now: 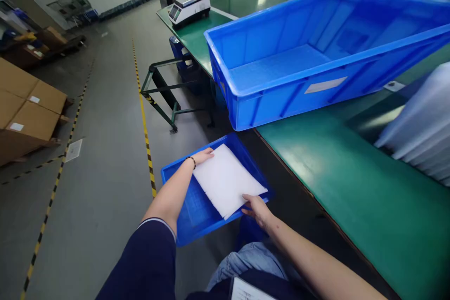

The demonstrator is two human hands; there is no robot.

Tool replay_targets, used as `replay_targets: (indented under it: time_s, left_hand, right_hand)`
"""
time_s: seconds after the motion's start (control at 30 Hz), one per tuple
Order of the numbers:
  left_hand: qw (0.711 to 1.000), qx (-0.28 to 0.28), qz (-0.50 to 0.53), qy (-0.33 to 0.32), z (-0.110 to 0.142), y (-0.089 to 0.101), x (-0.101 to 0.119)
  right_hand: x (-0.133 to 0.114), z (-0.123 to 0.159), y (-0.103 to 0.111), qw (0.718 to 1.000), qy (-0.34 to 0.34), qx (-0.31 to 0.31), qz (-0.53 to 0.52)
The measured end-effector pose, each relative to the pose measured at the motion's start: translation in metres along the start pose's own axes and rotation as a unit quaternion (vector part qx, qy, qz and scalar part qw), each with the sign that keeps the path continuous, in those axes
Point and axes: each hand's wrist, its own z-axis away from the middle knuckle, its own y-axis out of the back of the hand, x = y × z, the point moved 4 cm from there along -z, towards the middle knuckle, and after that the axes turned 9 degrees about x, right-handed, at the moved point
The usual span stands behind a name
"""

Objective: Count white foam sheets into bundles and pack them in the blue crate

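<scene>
A white foam sheet (227,180) hangs over a low blue bin (193,211) that stands on the floor beside the green table. My left hand (203,155) grips the sheet's far left edge, fingers closed on it. My right hand (258,208) pinches the near right corner of the same sheet. A dark bracelet circles my left wrist.
A large empty blue crate (316,84) rests on the green table (351,187), overhanging its edge. A stack of white foam sheets (422,126) lies at the right. A weighing scale (189,7) sits at the table's far end. Cardboard boxes (24,108) stand on the floor at left.
</scene>
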Motion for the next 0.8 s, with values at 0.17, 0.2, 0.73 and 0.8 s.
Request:
replay_targets:
  time_s: [0.17,0.2,0.73,0.8]
  left_hand:
    - [0.996,0.088,0.008,-0.010,-0.043,-0.046,-0.002]
    - [0.993,0.112,0.019,-0.014,-0.044,-0.051,-0.004]
    - [0.836,0.274,0.452,0.146,0.033,-0.123,-0.116]
    - [0.828,0.263,0.469,0.159,0.026,-0.123,-0.114]
  right_hand:
    - [0.002,-0.033,0.022,0.992,-0.033,0.026,0.117]
    - [0.002,-0.037,0.027,0.989,-0.029,0.036,0.138]
    - [0.022,-0.022,0.050,0.922,0.156,0.086,0.345]
    - [0.024,-0.022,0.050,0.920,0.154,0.066,0.354]
